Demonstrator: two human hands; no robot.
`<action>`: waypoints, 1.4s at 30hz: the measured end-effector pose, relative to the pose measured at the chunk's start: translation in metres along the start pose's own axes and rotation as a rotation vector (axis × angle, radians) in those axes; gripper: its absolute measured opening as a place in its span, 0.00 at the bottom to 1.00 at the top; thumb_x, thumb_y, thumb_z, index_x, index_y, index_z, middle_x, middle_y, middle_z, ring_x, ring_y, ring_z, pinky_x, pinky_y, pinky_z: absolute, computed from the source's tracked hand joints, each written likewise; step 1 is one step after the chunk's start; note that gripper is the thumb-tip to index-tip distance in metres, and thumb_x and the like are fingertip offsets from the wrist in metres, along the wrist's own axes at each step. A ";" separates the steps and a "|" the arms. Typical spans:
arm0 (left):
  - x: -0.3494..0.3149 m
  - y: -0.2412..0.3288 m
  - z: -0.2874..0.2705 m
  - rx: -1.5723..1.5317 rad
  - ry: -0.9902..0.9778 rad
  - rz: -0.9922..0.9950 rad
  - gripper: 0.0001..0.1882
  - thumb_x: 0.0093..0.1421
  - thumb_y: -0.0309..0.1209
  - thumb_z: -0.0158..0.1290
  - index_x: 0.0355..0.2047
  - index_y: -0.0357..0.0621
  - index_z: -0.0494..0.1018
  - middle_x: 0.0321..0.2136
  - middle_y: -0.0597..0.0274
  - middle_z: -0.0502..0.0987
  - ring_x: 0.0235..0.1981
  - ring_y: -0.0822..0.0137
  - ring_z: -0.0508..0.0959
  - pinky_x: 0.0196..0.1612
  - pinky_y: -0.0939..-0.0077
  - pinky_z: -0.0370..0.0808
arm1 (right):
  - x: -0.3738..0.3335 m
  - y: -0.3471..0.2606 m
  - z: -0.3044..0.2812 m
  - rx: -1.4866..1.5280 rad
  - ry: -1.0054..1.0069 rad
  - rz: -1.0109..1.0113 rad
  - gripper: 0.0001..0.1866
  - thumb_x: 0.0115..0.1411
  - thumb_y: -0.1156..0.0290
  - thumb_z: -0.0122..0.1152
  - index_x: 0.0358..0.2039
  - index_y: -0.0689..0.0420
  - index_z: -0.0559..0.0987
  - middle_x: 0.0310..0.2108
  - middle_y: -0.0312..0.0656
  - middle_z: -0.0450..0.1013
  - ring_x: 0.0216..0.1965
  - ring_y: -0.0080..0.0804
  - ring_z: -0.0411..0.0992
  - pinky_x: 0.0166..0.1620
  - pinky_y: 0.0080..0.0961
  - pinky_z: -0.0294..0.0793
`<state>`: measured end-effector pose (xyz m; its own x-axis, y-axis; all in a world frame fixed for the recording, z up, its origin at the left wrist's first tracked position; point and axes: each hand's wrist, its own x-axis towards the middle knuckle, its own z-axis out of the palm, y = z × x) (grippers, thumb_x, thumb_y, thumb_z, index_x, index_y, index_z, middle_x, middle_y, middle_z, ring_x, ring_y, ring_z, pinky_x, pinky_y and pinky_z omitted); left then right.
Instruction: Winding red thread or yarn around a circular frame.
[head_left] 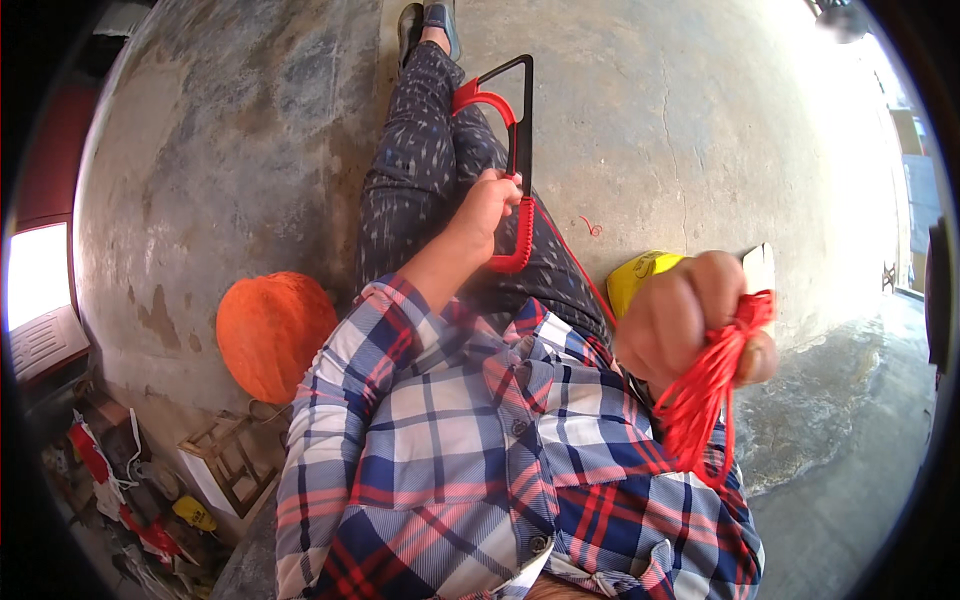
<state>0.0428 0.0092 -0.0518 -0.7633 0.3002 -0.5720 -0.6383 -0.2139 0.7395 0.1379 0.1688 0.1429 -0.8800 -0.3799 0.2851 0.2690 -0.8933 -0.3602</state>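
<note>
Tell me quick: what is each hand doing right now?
Left hand: closed on the black frame.
Right hand: closed on a bundle of red cord.

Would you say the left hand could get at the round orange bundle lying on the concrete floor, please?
Probably yes: the round orange bundle lies beside the left elbow with bare floor between, but the left hand is gripping the black frame wrapped with red cord and would have to let go first.

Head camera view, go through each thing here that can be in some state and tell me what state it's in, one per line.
Black frame: propped on the lap, partly wrapped in red cord.
Red cord bundle: bunched in loops, one strand running taut to the frame.
Left hand: closed on the frame's wrapped side.
Right hand: fisted around the cord bundle.
Orange ball: resting on the floor, untouched.
</note>
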 end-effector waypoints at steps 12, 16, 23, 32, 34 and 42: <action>-0.024 0.031 0.005 0.661 0.203 0.612 0.03 0.58 0.25 0.55 0.30 0.40 0.73 0.19 0.65 0.75 0.22 0.78 0.73 0.28 0.80 0.71 | 0.015 -0.050 -0.038 -0.816 0.031 -0.247 0.15 0.46 0.74 0.70 0.25 0.54 0.68 0.27 0.36 0.69 0.26 0.31 0.68 0.38 0.40 0.72; -0.006 0.019 -0.028 0.803 0.224 0.566 0.06 0.61 0.29 0.53 0.30 0.39 0.73 0.19 0.67 0.74 0.21 0.80 0.71 0.25 0.80 0.69 | 0.004 -0.018 -0.104 -1.865 0.171 0.278 0.09 0.51 0.76 0.64 0.27 0.58 0.70 0.27 0.34 0.73 0.29 0.33 0.74 0.37 0.33 0.73; -0.018 0.001 -0.012 0.935 0.084 0.429 0.12 0.66 0.33 0.46 0.30 0.38 0.71 0.17 0.59 0.73 0.16 0.75 0.71 0.21 0.75 0.69 | 0.001 0.048 -0.193 -1.062 0.493 0.397 0.07 0.53 0.77 0.62 0.32 0.59 0.73 0.29 0.34 0.76 0.33 0.26 0.74 0.42 0.24 0.72; -0.037 0.051 0.012 0.477 0.094 0.518 0.09 0.66 0.31 0.47 0.30 0.42 0.72 0.21 0.74 0.70 0.20 0.83 0.65 0.22 0.84 0.64 | 0.015 0.034 -0.162 -1.517 0.336 0.007 0.13 0.56 0.72 0.63 0.42 0.59 0.76 0.37 0.37 0.75 0.39 0.28 0.72 0.46 0.27 0.69; -0.040 0.059 0.019 0.000 -0.122 0.212 0.07 0.65 0.30 0.48 0.30 0.43 0.71 0.21 0.74 0.69 0.21 0.84 0.65 0.24 0.85 0.64 | 0.019 0.028 -0.157 -1.586 0.232 -0.098 0.13 0.58 0.69 0.62 0.42 0.60 0.76 0.36 0.38 0.75 0.39 0.29 0.72 0.46 0.27 0.69; 0.002 0.011 0.009 0.163 0.149 0.206 0.08 0.57 0.28 0.51 0.36 0.40 0.68 0.29 0.66 0.71 0.28 0.77 0.69 0.34 0.84 0.67 | -0.010 -0.057 -0.086 -0.479 0.413 -0.241 0.12 0.68 0.60 0.44 0.37 0.55 0.70 0.18 0.29 0.57 0.17 0.17 0.51 0.25 0.20 0.54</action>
<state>0.0349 0.0154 -0.0417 -0.8891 0.1237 -0.4406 -0.4529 -0.1002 0.8859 0.0978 0.2440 0.0844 -0.9966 0.0249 0.0780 -0.0731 -0.7006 -0.7098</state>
